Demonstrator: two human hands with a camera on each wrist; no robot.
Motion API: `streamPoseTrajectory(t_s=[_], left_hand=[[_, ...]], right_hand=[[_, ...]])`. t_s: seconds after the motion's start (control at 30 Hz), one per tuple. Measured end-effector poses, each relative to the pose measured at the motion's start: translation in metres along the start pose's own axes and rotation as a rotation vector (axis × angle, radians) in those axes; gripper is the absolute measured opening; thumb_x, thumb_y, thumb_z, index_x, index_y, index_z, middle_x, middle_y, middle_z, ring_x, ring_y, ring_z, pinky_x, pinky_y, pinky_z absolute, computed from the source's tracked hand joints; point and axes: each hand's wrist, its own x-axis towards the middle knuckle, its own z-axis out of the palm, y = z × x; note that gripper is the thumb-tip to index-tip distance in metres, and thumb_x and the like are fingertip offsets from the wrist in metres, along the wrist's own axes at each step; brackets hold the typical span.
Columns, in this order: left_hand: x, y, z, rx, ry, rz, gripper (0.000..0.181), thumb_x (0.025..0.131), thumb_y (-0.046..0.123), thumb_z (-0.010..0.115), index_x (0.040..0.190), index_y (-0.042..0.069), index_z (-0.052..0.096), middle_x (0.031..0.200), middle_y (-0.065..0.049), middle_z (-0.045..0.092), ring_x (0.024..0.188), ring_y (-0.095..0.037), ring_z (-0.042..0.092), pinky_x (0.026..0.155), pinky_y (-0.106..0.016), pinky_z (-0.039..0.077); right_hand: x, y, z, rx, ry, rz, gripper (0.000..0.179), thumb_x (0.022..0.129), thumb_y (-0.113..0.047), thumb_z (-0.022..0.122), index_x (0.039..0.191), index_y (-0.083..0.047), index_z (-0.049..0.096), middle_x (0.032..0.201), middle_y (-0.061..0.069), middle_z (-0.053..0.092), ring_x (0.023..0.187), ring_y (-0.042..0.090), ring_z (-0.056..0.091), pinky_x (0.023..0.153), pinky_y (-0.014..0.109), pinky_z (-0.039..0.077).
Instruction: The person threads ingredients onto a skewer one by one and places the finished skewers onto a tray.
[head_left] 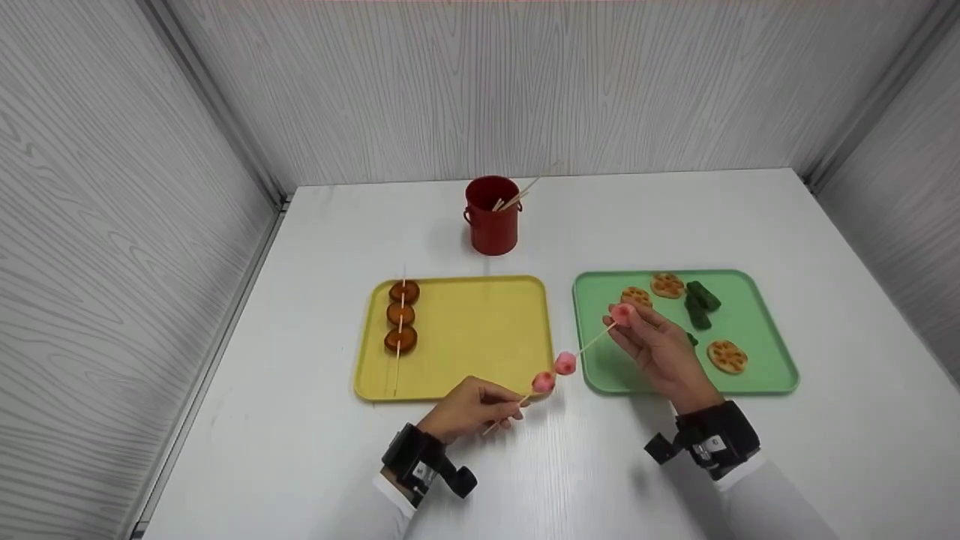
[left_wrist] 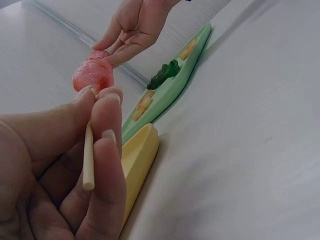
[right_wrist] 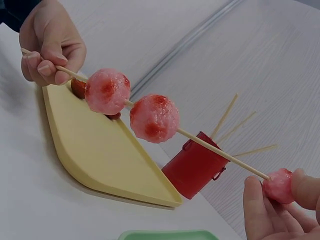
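My left hand (head_left: 474,409) pinches a thin wooden skewer (right_wrist: 202,143) near its lower end, between thumb and fingers. Two pink balls with red patches (right_wrist: 154,118) sit close together on the skewer, nearer the left hand. At the skewer's far end, my right hand (head_left: 660,349) holds a third pink ball (right_wrist: 279,185) between thumb and fingertips, and the tip meets that ball. The skewer slants up to the right, above the gap between a yellow tray (head_left: 480,330) and a green tray (head_left: 615,371).
Three brown round slices on a skewer (head_left: 400,315) lie at the yellow tray's left. The green tray bears lotus-root-like slices (head_left: 727,357) and dark green pieces (head_left: 699,310). A red bucket (head_left: 493,229) with several skewers stands behind. Pale walls (head_left: 525,90) enclose the table.
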Motion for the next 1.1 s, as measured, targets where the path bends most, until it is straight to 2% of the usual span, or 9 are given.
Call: streamPoseTrajectory(t_s=[0.23,0.5,0.67,0.8,0.93,1.1], left_hand=[[0.001,0.0,0.001,-0.012,0.008,-0.013,0.021,0.092,0.009,0.068,0.108,-0.003,0.072,0.087,-0.011,0.072,0.064,-0.006,0.06,0.052,-0.017,0.043],[0.004,0.004,0.005,-0.015,0.015,-0.001,0.023,0.092,0.009,0.067,0.111,-0.004,0.071,0.092,-0.022,0.071,0.064,-0.007,0.059,0.053,-0.019,0.043],[0.005,0.005,0.006,-0.027,0.02,0.003,0.024,0.093,0.008,0.066,0.113,-0.005,0.069,0.094,-0.023,0.07,0.066,-0.007,0.059,0.054,-0.02,0.043],[0.005,0.006,0.006,-0.029,0.019,0.008,0.024,0.093,0.007,0.065,0.113,-0.005,0.069,0.095,-0.025,0.07,0.066,-0.006,0.06,0.054,-0.019,0.044],[0.006,0.008,0.007,-0.033,0.018,0.016,0.025,0.093,0.007,0.065,0.114,-0.007,0.068,0.095,-0.023,0.07,0.066,-0.006,0.059,0.055,-0.019,0.044],[0.006,0.009,0.006,-0.035,0.019,0.021,0.026,0.093,0.007,0.066,0.114,-0.008,0.068,0.093,-0.022,0.071,0.066,-0.006,0.059,0.054,-0.019,0.043]], right_hand=[[-0.001,0.002,0.003,-0.013,0.001,-0.034,0.023,0.1,-0.001,0.048,0.107,-0.004,0.07,0.1,0.01,0.073,0.1,0.022,0.068,0.094,0.032,0.05],[-0.001,0.012,0.009,-0.069,0.007,-0.008,0.026,0.102,-0.001,0.043,0.103,-0.009,0.069,0.098,0.007,0.072,0.096,0.02,0.069,0.094,0.033,0.051],[-0.001,0.02,0.012,-0.11,-0.001,0.01,0.023,0.102,0.0,0.045,0.105,-0.009,0.066,0.098,0.007,0.072,0.093,0.019,0.069,0.095,0.034,0.051],[-0.003,0.026,0.013,-0.144,-0.02,0.036,0.018,0.101,-0.001,0.048,0.113,-0.006,0.061,0.101,0.007,0.071,0.095,0.018,0.068,0.094,0.033,0.051],[-0.005,0.032,0.015,-0.183,-0.012,0.04,0.021,0.099,0.0,0.051,0.12,-0.001,0.056,0.101,0.006,0.071,0.094,0.017,0.069,0.092,0.031,0.052],[-0.005,0.037,0.018,-0.21,-0.015,0.03,0.022,0.099,0.0,0.053,0.12,0.001,0.059,0.104,0.005,0.072,0.098,0.016,0.069,0.093,0.032,0.051]])
